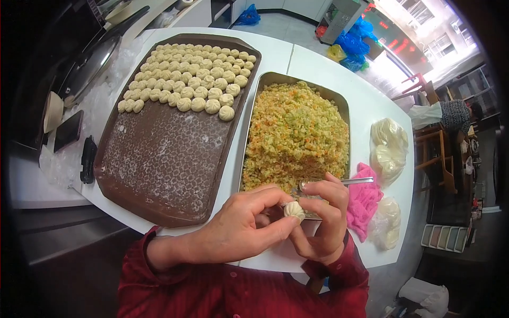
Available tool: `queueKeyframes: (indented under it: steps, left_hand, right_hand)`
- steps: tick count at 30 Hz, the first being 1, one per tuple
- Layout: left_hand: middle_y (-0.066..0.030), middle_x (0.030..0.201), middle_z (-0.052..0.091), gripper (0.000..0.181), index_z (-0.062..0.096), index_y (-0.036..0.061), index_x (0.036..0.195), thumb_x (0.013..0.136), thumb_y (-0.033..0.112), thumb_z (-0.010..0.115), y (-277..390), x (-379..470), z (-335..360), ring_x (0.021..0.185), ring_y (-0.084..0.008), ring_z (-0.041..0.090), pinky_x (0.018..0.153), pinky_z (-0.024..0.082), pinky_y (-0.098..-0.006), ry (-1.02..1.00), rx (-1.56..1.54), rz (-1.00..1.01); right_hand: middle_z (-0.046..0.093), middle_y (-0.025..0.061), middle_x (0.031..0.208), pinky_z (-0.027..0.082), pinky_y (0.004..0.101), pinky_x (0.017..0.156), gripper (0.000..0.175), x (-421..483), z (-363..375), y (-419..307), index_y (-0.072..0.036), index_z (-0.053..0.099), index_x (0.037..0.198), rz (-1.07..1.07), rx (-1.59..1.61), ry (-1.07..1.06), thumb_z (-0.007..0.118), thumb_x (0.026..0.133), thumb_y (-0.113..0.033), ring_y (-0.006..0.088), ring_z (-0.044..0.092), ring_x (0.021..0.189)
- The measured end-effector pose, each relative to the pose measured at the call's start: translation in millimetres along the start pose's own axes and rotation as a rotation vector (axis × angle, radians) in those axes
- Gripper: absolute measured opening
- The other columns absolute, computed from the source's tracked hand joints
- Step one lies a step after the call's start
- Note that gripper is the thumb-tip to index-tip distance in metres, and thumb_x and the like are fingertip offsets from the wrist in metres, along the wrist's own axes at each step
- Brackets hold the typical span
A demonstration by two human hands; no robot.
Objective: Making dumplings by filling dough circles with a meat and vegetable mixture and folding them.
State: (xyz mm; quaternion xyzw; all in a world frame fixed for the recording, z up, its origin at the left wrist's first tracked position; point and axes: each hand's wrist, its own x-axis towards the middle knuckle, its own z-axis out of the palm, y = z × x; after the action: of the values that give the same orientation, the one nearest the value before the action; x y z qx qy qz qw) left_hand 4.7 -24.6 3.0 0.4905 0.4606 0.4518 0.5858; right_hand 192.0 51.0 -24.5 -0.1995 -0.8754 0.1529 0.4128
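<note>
A small pleated dough bun (294,211) is pinched between the fingertips of my left hand (238,224) and my right hand (328,214). Both hands are over the near edge of a metal pan (349,119) heaped with chopped vegetable filling (296,127). A metal spoon (360,181) rests across the pan's right side by my right fingers, its bowl partly hidden. To the left lies a brown tray (167,159), its far half covered with rows of pleated buns (183,104) and its near half dusted with white powder.
A pink cloth (364,202) and plastic bags of pale dough (389,151) lie right of the pan. Left of the tray are a black object (88,159), a phone (68,131), a bowl (53,112) and plastic film. A person (455,115) is at the far right.
</note>
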Motion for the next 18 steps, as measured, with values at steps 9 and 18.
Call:
queueKeyframes:
  steps: [9,18]
  left_hand:
    - [-0.0034,0.101,0.057,0.028,0.061,-0.0016,0.115,0.089,0.000,0.070,-4.2,0.0,3.9,0.082,-0.0044,0.055,0.065,0.048,-0.0188,0.051,0.086,0.070]
    - [-0.0051,0.097,0.059,0.024,0.063,-0.0027,0.112,0.091,0.007,0.070,-1.4,1.8,3.7,0.081,-0.0058,0.060,0.066,0.052,-0.0213,0.069,-0.068,0.010]
  right_hand:
    - [0.061,0.0138,0.116,0.042,0.0545,0.100,0.053,3.2,-4.6,-4.8,-0.006,0.065,0.119,-0.015,-0.045,-0.072,0.075,0.068,-0.014,0.0302,0.060,0.099]
    - [0.061,0.0117,0.113,0.042,0.0544,0.100,0.051,-1.3,-0.4,-0.6,-0.009,0.061,0.119,-0.003,-0.049,-0.030,0.079,0.073,-0.018,0.0295,0.060,0.099]
